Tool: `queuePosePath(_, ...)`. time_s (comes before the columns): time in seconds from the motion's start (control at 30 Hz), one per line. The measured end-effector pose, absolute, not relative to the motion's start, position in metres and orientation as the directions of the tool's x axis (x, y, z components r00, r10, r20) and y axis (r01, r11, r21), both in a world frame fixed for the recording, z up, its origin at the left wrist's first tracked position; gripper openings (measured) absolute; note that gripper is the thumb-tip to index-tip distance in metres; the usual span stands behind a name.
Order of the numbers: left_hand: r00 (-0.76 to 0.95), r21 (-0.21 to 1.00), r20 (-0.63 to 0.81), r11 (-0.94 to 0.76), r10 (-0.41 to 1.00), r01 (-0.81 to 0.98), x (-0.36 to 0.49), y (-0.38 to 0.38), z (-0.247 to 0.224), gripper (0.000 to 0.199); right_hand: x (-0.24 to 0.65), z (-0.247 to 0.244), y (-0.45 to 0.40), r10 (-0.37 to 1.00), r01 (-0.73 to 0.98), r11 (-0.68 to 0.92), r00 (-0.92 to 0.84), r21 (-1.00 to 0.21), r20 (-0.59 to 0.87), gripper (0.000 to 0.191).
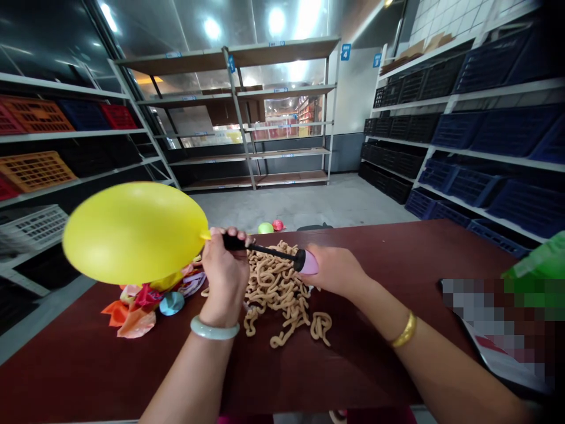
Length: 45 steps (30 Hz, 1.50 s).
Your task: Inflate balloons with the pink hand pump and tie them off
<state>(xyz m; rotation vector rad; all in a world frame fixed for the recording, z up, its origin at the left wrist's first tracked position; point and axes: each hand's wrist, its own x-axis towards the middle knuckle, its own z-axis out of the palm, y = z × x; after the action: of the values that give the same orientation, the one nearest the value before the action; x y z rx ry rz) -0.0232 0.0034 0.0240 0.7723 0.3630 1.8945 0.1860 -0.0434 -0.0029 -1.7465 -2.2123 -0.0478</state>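
A large inflated yellow balloon [135, 232] sits on the nozzle end of a hand pump [274, 253], left of my hands. My left hand [226, 268] is closed around the balloon's neck and the pump's black front end. Wrapped round the pump's pink and black end is my right hand [335, 268], with the black rod showing between the hands. Beneath them, a pile of tan twisted strands [278, 288] lies on the dark red table [375, 365]. Several uninflated balloons [139, 312] in mixed colours lie under the yellow one.
At the table's right edge lie a dark-edged flat object [477, 330], partly blurred out, and a green bag [538, 271]. A green balloon [265, 228] and a red one [278, 225] show beyond the far edge. Shelves with crates [507, 129] line both sides.
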Motion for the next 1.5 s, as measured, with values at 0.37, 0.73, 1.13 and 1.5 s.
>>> queuePosePath(0.37,-0.309,0.544,0.31,-0.434,0.899,-0.718,0.007,-0.002,0.002,0.02,0.187,-0.011,-0.041,0.935,0.978,0.205,-0.187,-0.027,0.302,0.045)
queuePosePath(0.73,-0.154,0.619,0.307,-0.32,0.939,-0.717,0.046,-0.029,-0.007,0.019,0.17,-0.005,-0.053,0.935,0.962,0.235,-0.184,-0.139,0.305,0.041)
queuePosePath(1.13,-0.363,0.563,0.307,-0.475,0.88,-0.676,-0.032,0.022,0.017,0.019,0.204,-0.012,-0.028,0.927,0.976,0.213,-0.185,-0.052,0.327,0.046)
queuePosePath(1.5,-0.175,0.64,0.34,-0.364,0.924,-0.676,0.042,-0.023,-0.011,0.019,0.178,-0.01,-0.047,0.931,0.962,0.243,-0.195,-0.123,0.31,0.045)
